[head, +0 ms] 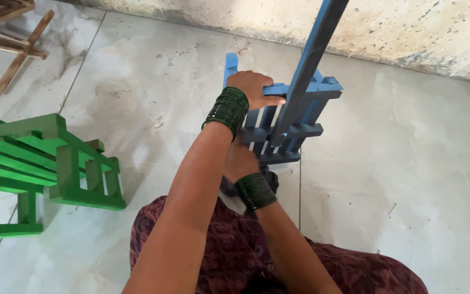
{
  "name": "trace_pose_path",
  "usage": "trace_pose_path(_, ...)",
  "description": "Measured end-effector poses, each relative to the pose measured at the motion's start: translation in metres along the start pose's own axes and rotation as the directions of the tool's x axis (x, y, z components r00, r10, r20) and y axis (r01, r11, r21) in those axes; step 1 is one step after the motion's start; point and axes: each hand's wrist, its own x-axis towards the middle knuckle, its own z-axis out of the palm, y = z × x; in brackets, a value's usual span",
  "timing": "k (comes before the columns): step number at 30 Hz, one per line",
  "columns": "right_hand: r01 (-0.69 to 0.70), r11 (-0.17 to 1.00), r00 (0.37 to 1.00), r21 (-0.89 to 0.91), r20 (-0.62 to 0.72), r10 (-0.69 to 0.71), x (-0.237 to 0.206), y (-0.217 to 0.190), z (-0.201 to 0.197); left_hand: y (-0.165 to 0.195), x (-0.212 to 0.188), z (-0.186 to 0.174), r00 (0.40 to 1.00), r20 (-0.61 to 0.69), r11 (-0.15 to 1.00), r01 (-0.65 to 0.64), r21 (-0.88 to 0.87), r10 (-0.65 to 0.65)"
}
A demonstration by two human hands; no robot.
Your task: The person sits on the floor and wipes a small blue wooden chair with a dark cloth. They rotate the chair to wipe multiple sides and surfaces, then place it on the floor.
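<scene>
The blue slatted wooden frame (289, 117) wears a matt, even coat of paint — its edges look sawn and square. The green painted wooden rack (55, 163) beside it has a brighter, slightly glossier finish. Bare, unpainted wooden slats (12, 38) in the corner look dry and rough. The pale marble-look floor tiles (409, 163) are smooth and faintly shiny, with thin grout lines. The plastered wall base (409, 32) is rough, stained and flaking. Stacked dark green bangles (227, 109) gleam — likely glass or plastic. The maroon patterned cloth (235, 256) looks soft and matt.
</scene>
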Motion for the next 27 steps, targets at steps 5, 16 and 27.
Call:
trace_pose_path(5, 0.534, 0.77, 0.845, 0.349, -0.222, -0.486, -0.024, 0.003, 0.019, 0.003, 0.001, -0.003, 0.999, 0.051, 1.0, 0.007, 0.0, -0.007)
trace_pose_path(16, 0.44, 0.576, 0.892, 0.689, -0.409, -0.193, 0.009, 0.046, -0.052, -0.007, 0.003, 0.003, 1.0, -0.017, 1.0, -0.018, -0.014, 0.017)
trace_pose_path(27, 0.254, 0.8, 0.935, 0.543, -0.35, -0.059, 0.042, 0.097, 0.004, -0.006, 0.009, 0.002, 0.997, 0.072, 0.999, 0.021, 0.032, -0.023)
